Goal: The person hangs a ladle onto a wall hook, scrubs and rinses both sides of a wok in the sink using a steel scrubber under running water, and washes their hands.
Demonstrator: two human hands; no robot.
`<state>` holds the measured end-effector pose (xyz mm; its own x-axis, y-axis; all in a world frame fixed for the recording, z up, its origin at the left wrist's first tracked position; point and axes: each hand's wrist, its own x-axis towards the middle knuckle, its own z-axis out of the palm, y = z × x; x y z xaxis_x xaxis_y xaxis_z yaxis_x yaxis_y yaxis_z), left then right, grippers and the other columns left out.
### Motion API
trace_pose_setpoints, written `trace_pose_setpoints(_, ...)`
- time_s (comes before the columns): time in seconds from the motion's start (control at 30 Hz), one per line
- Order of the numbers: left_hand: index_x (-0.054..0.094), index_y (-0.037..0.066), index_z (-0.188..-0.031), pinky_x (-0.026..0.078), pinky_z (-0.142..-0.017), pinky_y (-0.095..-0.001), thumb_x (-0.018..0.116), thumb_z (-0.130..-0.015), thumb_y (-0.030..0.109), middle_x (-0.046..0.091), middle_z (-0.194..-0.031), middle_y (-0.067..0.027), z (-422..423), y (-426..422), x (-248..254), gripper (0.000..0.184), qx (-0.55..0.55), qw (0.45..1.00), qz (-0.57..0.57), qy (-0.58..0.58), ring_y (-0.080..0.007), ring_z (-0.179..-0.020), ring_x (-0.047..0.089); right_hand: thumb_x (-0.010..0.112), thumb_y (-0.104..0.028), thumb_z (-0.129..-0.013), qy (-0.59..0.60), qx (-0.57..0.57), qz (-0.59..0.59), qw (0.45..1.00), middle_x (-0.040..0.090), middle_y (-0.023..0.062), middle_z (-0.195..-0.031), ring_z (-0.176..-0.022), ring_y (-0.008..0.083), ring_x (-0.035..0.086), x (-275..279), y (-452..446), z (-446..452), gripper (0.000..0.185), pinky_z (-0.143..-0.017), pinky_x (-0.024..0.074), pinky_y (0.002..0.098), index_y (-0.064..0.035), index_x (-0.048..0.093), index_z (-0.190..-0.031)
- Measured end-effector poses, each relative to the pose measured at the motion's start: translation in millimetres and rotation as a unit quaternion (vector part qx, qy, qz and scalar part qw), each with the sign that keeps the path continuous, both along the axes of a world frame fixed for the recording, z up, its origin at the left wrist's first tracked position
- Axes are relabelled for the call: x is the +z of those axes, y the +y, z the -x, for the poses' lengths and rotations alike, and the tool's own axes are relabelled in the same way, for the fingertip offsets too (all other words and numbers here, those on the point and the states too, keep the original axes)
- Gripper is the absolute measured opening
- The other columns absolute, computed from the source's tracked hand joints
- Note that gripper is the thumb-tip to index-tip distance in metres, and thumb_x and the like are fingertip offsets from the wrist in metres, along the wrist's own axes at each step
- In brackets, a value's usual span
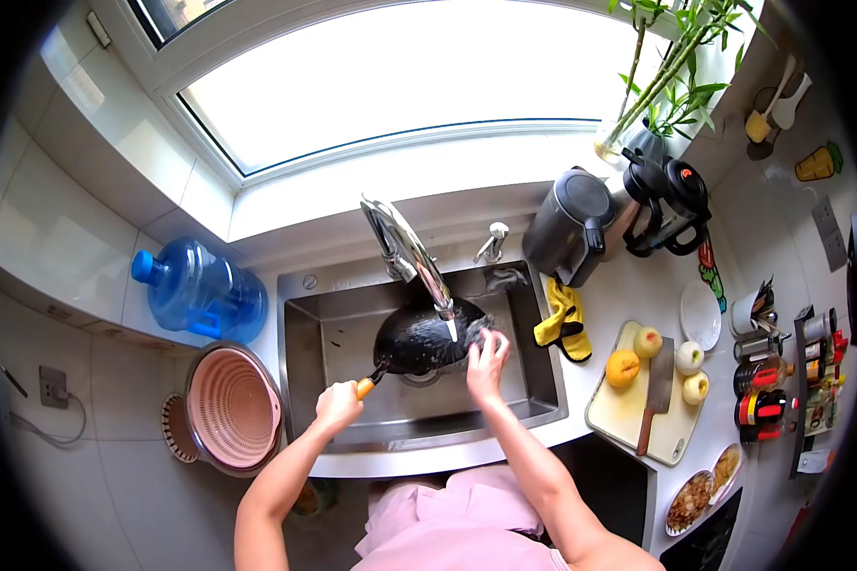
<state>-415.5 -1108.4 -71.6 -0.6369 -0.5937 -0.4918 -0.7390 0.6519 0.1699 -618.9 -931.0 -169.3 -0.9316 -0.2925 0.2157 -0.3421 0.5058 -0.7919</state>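
Note:
A black frying pan (405,344) is tilted inside the steel sink (545,385), under a running tap (405,243). Water falls onto its wet inner surface and splashes. My left hand (339,407) is closed around the pan's handle (368,385), whose end is orange-yellow. At the pan's right side, my right hand (487,366) presses a dark grey scrubber (479,330) against the surface near the rim. The fingers partly cover the scrubber, so its exact kind is unclear.
Left of the sink stand a blue water jug (209,290) and a pink colander (233,404). To the right are yellow gloves (564,319), a kettle (567,228), and a cutting board (621,419) with a cleaver (658,385) and several fruits. A grey cloth (505,279) hangs at the sink's back corner.

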Motion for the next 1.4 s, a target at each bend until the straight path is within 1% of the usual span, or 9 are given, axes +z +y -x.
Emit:
trace_pose_setpoints(0.37,0.064,0.003,-0.089,0.051,-0.072,-0.0441,0.057,-0.073,0.011,0.066,-0.081,-0.0199,4.9,4.2,-4.3,0.019,-0.002,1.0,-0.015,0.007,-0.0349,-0.081,0.065,0.055,-0.008,-0.086,-0.027,-0.023,0.03,0.999,0.045,0.0209,-0.111,-0.105,0.0366,0.048,-14.8,2.4,31.1,0.027,-0.092,0.0398,0.0426,-0.0037,0.053,-0.112)
trace_pose_setpoints(0.7,0.065,0.003,-0.087,0.051,-0.072,-0.0438,0.056,-0.074,0.011,0.066,-0.082,-0.0199,11.0,5.6,4.4,0.018,-0.002,0.999,-0.036,-0.001,-0.0357,-0.08,0.065,0.057,-0.008,-0.084,-0.12,-0.063,0.021,0.991,0.046,0.0215,-0.109,-0.104,0.0369,0.048,-27.9,10.8,48.2,0.029,-0.093,0.0382,0.0441,-0.0031,0.054,-0.112)
trace_pose_setpoints(0.8,0.065,0.003,-0.089,0.051,-0.073,-0.0439,0.056,-0.074,0.011,0.066,-0.084,-0.0198,7.1,1.5,4.6,0.019,-0.002,0.999,-0.042,-0.008,-0.036,-0.081,0.065,0.057,-0.007,-0.083,-0.039,0.012,0.02,0.999,0.047,0.0216,-0.109,-0.101,0.0368,0.049,0.0,14.7,10.9,0.028,-0.093,0.0385,0.0437,-0.0028,0.056,-0.111)
trace_pose_setpoints(0.93,0.065,0.003,-0.089,0.051,-0.074,-0.044,0.056,-0.073,0.011,0.066,-0.086,-0.0195,4.5,6.1,0.0,0.02,-0.001,0.999,-0.049,-0.017,-0.0356,-0.083,0.064,0.057,-0.009,-0.084,-0.081,-0.051,-0.01,0.995,0.046,0.0208,-0.108,-0.101,0.0372,0.051,-25.5,10.2,48.0,0.027,-0.091,0.0411,0.0423,-0.0026,0.055,-0.11)
trace_pose_setpoints(1.1,0.064,0.002,-0.088,0.05,-0.074,-0.0443,0.056,-0.072,0.011,0.066,-0.086,-0.02,5.2,1.9,3.7,0.02,0.013,0.998,-0.059,-0.012,-0.0359,-0.083,0.064,0.054,-0.008,-0.087,0.001,0.026,0.001,1.0,0.047,0.022,-0.108,-0.099,0.0374,0.051,3.1,14.4,10.2,0.026,-0.088,0.0427,0.0416,-0.0031,0.054,-0.112)
trace_pose_setpoints(1.17,0.064,0.002,-0.088,0.051,-0.074,-0.0442,0.056,-0.072,0.011,0.066,-0.086,-0.0201,10.4,4.4,3.5,0.02,0.001,0.999,-0.051,-0.013,-0.0359,-0.083,0.064,0.056,-0.006,-0.084,-0.104,-0.045,0.022,0.993,0.045,0.0214,-0.109,-0.104,0.0384,0.048,-13.5,11.9,37.6,0.025,-0.092,0.0396,0.0432,-0.0026,0.056,-0.109)
trace_pose_setpoints(1.23,0.064,0.002,-0.088,0.051,-0.074,-0.0439,0.056,-0.072,0.012,0.066,-0.086,-0.0202,14.1,1.5,4.6,0.02,0.01,0.998,-0.055,-0.014,-0.0357,-0.084,0.064,0.057,-0.007,-0.084,-0.094,-0.053,0.016,0.994,0.045,0.0207,-0.109,-0.104,0.0377,0.048,-8.6,8.2,39.4,0.026,-0.092,0.0393,0.0437,-0.0024,0.056,-0.109)
trace_pose_setpoints(1.37,0.064,0.003,-0.089,0.051,-0.074,-0.0437,0.058,-0.073,0.015,0.066,-0.085,-0.0195,9.1,4.1,-0.1,0.021,-0.01,0.998,-0.058,-0.007,-0.0352,-0.083,0.064,0.06,-0.009,-0.083,-0.031,0.03,0.029,0.999,0.046,0.0224,-0.111,-0.104,0.0373,0.048,4.3,15.8,2.9,0.027,-0.09,0.04,0.0447,-0.0042,0.056,-0.11)
trace_pose_setpoints(1.4,0.063,0.004,-0.089,0.051,-0.072,-0.0441,0.061,-0.077,0.026,0.066,-0.082,-0.0183,6.4,7.7,-10.3,0.025,-0.029,0.999,-0.031,0.01,-0.0348,-0.081,0.065,0.06,-0.01,-0.082,-0.041,0.019,0.0,0.999,0.047,0.0217,-0.111,-0.104,0.0375,0.047,-6.5,18.5,15.6,0.029,-0.091,0.0393,0.0448,-0.0052,0.056,-0.111)
